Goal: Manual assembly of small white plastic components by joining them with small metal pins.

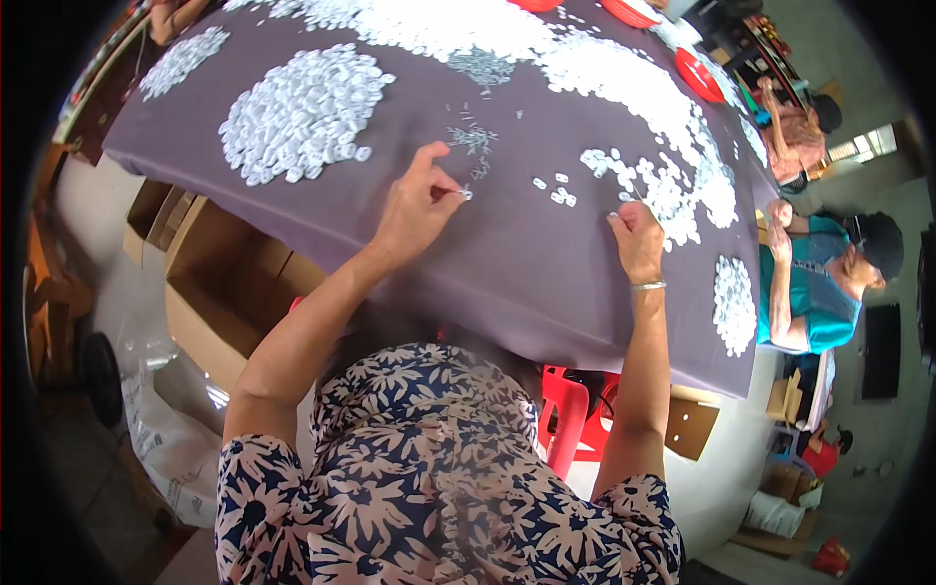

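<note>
My left hand (417, 208) is above the cloth-covered table, thumb and index finger pinched on a small white plastic piece (467, 195). Just beyond those fingertips lie loose thin metal pins (473, 139). My right hand (639, 242), a bracelet at its wrist, is closed in a pinch by the near edge of a spread of white plastic pieces (668, 200); what its fingers hold is too small to make out. Between the hands several loose white pieces (563, 197) rest on the cloth. Left of my left hand sits a large heap of white pieces (300, 115).
A purple-grey cloth (507, 283) covers the table. Smaller white heaps lie at the far left (185, 60) and right edge (734, 304). Red bowls (698, 76) stand at the back. An open cardboard box (229, 283) is below left. A person in teal (819, 283) sits at the right.
</note>
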